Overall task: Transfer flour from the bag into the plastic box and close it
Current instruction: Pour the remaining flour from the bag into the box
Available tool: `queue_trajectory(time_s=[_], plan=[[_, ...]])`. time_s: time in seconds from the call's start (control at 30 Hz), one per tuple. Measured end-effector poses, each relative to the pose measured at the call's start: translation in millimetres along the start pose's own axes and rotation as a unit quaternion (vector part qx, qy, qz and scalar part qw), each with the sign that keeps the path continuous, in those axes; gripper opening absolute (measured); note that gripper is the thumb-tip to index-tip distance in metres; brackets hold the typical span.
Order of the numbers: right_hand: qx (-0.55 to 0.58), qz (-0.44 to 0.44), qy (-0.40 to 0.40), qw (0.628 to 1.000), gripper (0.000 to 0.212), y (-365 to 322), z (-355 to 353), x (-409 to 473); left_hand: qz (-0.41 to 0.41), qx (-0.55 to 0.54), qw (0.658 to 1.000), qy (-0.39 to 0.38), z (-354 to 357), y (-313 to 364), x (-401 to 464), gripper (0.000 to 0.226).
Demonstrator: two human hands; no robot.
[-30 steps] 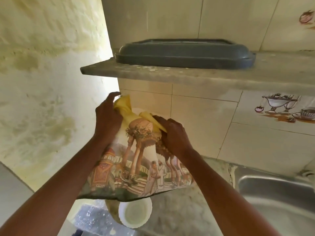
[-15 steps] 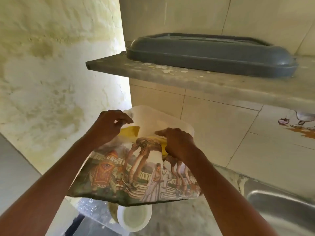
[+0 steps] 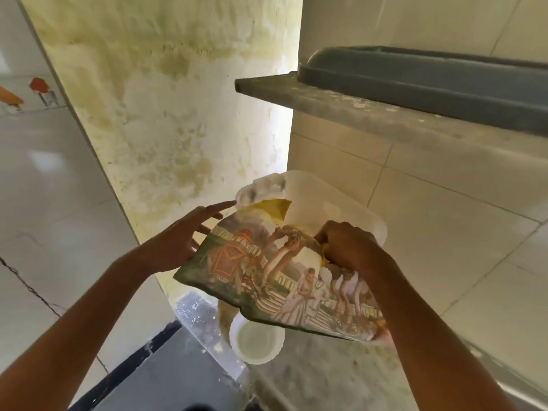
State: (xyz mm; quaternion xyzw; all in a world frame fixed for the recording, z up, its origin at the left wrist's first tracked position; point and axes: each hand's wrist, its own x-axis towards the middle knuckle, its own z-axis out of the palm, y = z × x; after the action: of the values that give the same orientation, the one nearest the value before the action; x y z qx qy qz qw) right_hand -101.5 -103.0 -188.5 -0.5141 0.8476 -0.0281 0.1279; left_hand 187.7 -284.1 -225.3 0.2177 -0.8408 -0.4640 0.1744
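Glossy picture-printed flour bag (image 3: 267,271), yellow mouth crumpled

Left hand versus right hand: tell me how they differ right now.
Pose: the left hand is open with fingers spread and straight, while the right hand has its fingers curled.
Grip: the right hand pinches the flour bag near its yellow opening; the left hand lies beside the bag's left edge without gripping it.
Position: the left hand's fingertips point toward the plastic box; the right hand sits in front of the box.
Both are raised at the bag, below the shelf.
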Motion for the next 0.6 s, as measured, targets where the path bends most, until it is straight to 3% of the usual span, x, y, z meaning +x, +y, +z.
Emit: queue_trajectory(time_s=[0.17,0.27,0.37,0.47,0.6], plan=[[-0.013,0.0,-0.02,1.0,0.027,1.1,-1.3,0.8,0.046,0.069,0.996,-0.022,-4.3,16.5,-3.6,0.097],[-0.03,-0.005,-0.042,0.999,0.026,0.8,-1.4,2.3,0.137,0.144,0.98,-0.002,0.8,36.1,5.0,0.085],[-0.031,-0.005,-0.051,0.998,0.024,1.2,-2.3,2.9,0.216,0.11,0.97,-0.017,11.6,54.6,15.3,0.057],[-0.025,-0.004,-0.049,0.998,0.023,1.9,-2.6,2.5,0.199,0.051,0.978,-0.044,21.9,69.0,23.4,0.022],[-0.013,-0.015,-0.027,0.999,0.029,5.7,2.5,6.3,0.193,0.006,0.981,-0.037,30.3,75.9,31.9,0.009]])
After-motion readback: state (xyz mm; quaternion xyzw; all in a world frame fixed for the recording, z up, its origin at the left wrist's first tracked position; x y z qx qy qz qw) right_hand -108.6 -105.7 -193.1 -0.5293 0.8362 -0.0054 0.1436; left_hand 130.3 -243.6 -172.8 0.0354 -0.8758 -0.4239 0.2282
